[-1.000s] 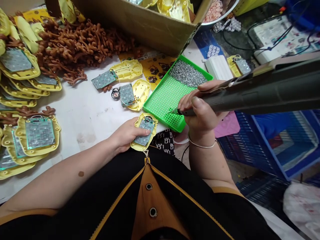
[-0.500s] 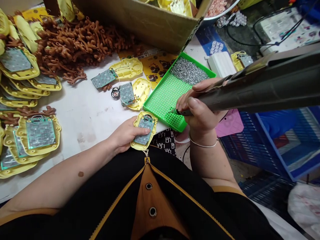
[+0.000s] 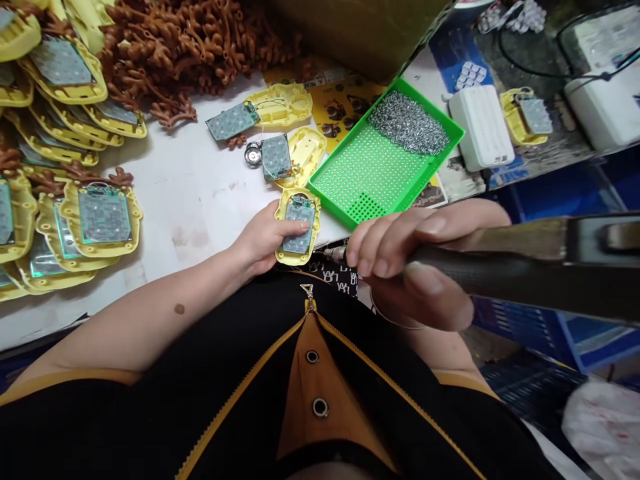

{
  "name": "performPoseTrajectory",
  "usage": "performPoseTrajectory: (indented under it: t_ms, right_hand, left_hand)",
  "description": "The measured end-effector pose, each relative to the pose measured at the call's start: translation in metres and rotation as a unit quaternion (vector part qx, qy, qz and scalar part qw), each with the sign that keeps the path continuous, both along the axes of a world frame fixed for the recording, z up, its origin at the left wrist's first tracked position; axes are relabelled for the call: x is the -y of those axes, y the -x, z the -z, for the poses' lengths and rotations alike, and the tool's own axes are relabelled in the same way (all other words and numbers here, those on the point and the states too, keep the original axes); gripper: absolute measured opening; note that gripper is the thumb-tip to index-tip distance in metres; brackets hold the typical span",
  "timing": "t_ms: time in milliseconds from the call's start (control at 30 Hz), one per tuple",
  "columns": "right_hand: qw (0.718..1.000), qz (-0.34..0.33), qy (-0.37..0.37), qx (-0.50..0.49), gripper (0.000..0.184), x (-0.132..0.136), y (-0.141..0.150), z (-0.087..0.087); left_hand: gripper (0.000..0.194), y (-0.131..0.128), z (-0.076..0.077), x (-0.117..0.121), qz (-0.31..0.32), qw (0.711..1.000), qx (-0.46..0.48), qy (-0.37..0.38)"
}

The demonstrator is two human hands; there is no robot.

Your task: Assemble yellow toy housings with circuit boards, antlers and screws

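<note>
My left hand (image 3: 265, 237) grips a yellow plastic shell (image 3: 283, 255) with a green-grey circuit board (image 3: 299, 223) seated in it, the thumb pressed on the board. To its right, my right hand (image 3: 425, 253) is wrapped round a dark power screwdriver (image 3: 520, 267). The metal tip of the screwdriver points left at the shell's lower right edge; whether it touches cannot be made out. Beyond the hands lies a green perforated tray (image 3: 345, 207) with a heap of small screws (image 3: 407, 123) at its far end.
Yellow shells with boards (image 3: 103, 220) are stacked at the left. Brown antler-shaped parts (image 3: 200, 47) are piled behind, beside a cardboard box (image 3: 360, 40). Two opened shells (image 3: 295, 103) with wired boards lie mid-table. A white block (image 3: 483, 127) and blue crates (image 3: 595, 333) are at the right.
My right hand has brought the screwdriver from over the green tray down and towards me, its tip now close to the shell. My left hand still holds the shell; the view has shifted.
</note>
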State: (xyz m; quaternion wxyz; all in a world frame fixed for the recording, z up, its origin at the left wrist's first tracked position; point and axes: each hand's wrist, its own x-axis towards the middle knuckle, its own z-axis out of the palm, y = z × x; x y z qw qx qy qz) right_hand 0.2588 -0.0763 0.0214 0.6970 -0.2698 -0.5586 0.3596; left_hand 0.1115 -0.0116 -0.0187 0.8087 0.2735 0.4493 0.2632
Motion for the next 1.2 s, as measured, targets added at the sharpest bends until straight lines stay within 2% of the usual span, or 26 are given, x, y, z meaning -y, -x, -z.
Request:
performPoseTrajectory:
  t_ms: [200,333,533,800,967,1200]
  right_hand:
    - [1.0,-0.006,-0.018,-0.002,0.018,-0.003,0.009,0.012]
    - [1.0,0.007,0.002,0.003,0.017,-0.003,0.011,0.013]
    - [0.999,0.005,-0.03,0.011,0.018,-0.006,0.012,0.014]
    - [0.999,0.015,-0.03,0.007,0.02,-0.004,0.013,0.017]
    - [1.0,-0.009,0.021,-0.004,0.022,0.001,0.014,0.016]
    - [0.999,-0.031,0.042,0.007,0.014,-0.003,0.017,0.011]
  left_hand:
    - [0.042,-0.001,0.001,0.002,-0.004,1.0,0.013,-0.021]
    - [0.042,0.0,0.0,0.003,-0.005,1.0,0.02,-0.023]
    - [0.04,0.0,0.0,0.003,-0.003,1.0,0.017,-0.02]
    - [0.039,-0.001,0.003,0.002,-0.005,0.999,0.03,-0.018]
    - [0.04,-0.001,0.003,0.002,-0.011,1.0,0.024,-0.014]
    - [0.041,-0.002,0.003,0.001,-0.007,1.0,0.016,-0.014]
